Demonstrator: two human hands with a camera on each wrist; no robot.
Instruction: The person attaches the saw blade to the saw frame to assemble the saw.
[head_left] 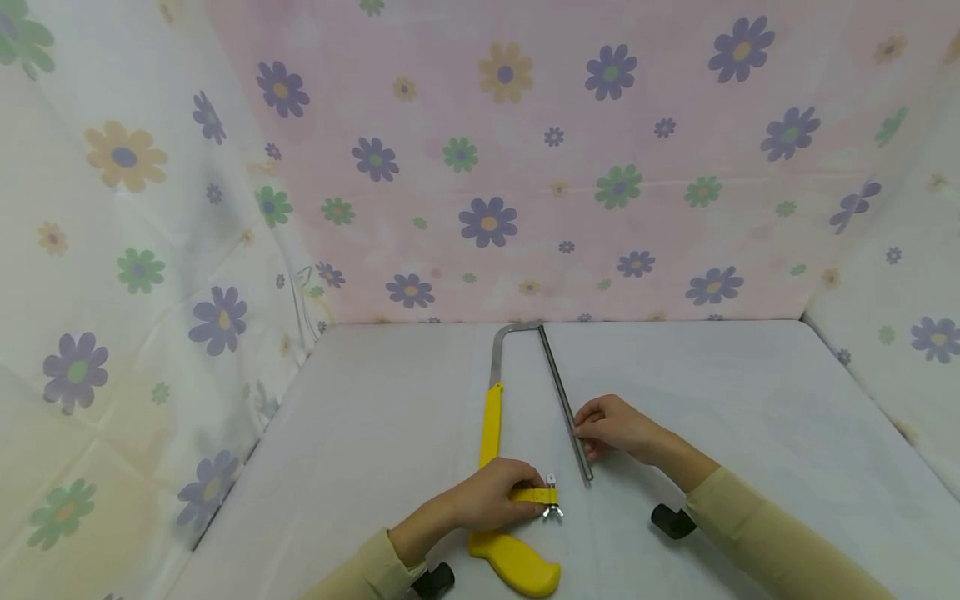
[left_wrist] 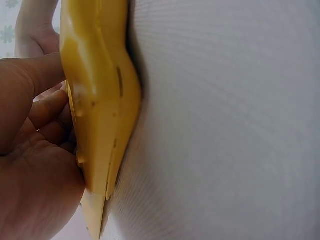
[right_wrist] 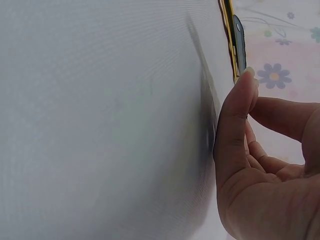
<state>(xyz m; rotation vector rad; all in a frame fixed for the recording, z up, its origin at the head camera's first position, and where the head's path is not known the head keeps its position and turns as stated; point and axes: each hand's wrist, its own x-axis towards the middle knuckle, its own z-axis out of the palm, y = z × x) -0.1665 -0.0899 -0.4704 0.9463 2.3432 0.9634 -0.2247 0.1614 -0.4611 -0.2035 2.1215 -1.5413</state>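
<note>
A hacksaw with a yellow handle (head_left: 517, 567) and a grey metal frame (head_left: 497, 350) lies on the white table. My left hand (head_left: 495, 496) grips its yellow part beside the pin and wing nut (head_left: 552, 512). In the left wrist view the thumb and fingers of that hand (left_wrist: 35, 165) hold the yellow body (left_wrist: 100, 100) from one side. Joined to the frame at its far end, the grey saw blade (head_left: 557, 375) slants toward me, its near end apart from the pin. My right hand (head_left: 617, 429) pinches the blade near that end; the right wrist view shows its thumb and index finger (right_wrist: 265, 165) together.
The white table (head_left: 360, 417) extends around the saw. Flowered cloth (head_left: 487, 167) hangs behind it and at both sides. A black wrist camera (head_left: 672, 521) sits below the right forearm, another (head_left: 435, 579) by the left cuff.
</note>
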